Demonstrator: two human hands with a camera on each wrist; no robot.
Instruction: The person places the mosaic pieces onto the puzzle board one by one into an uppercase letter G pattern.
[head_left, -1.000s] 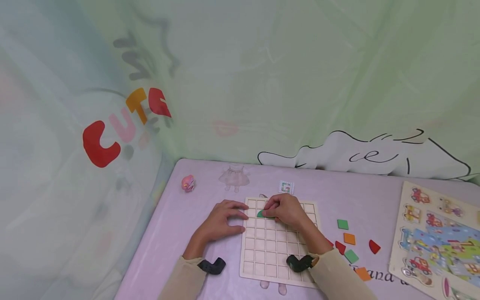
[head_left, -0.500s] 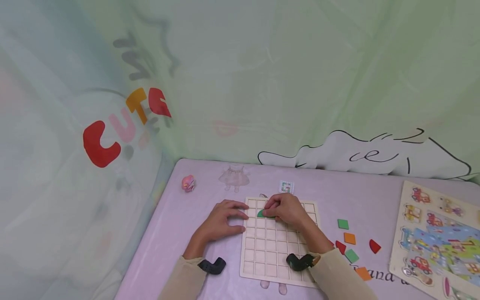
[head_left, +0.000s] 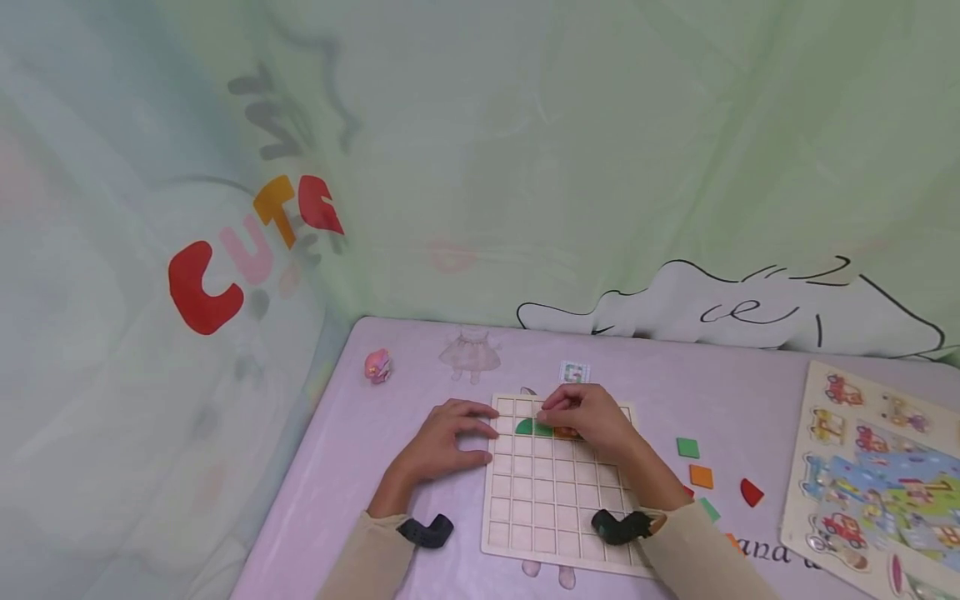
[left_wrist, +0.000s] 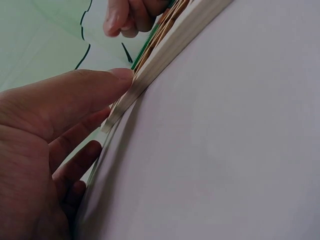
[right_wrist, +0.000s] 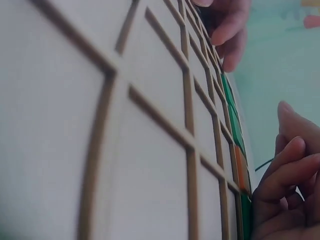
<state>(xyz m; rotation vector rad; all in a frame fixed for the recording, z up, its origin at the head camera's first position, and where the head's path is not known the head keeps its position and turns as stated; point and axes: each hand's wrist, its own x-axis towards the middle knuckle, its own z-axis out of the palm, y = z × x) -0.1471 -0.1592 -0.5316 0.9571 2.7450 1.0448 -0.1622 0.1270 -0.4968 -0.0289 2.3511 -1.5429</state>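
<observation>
On the left, a hanging pale curtain (head_left: 120, 400) bears printed letters (head_left: 206, 287) in red, pink and orange. By the far-left corner of the lavender tabletop (head_left: 330, 500) sits a small pink figure (head_left: 377, 367). Nearer, out of a beige sleeve (head_left: 371, 554) with a black curved wrist mount (head_left: 426, 531), comes the left hand (head_left: 442, 442), fingers spread and relaxed; its thumb touches the left edge of a pale wooden grid board (head_left: 523, 513), its other fingertips at or close to that edge. The board lies flat.

In the board's second row from the far side, after one bare cell, come a green quarter-circle piece (head_left: 523, 427), a green square-looking piece (head_left: 543, 427), an orange piece (right_wrist: 240, 165) and another green piece (right_wrist: 245, 215), side by side. The right hand (head_left: 596, 421) is over this row, its fingers loosely bent with thumb and index close together, holding nothing that shows. Beyond it lies a small printed card (head_left: 575, 372).

To the right of the board are a green square (head_left: 687, 447), an orange square (head_left: 701, 477), pieces partly hidden by the right sleeve (head_left: 701, 546), and a red quarter-circle piece (head_left: 751, 492). Farthest right lies a wooden puzzle board (head_left: 802, 467) with vehicle pictures
</observation>
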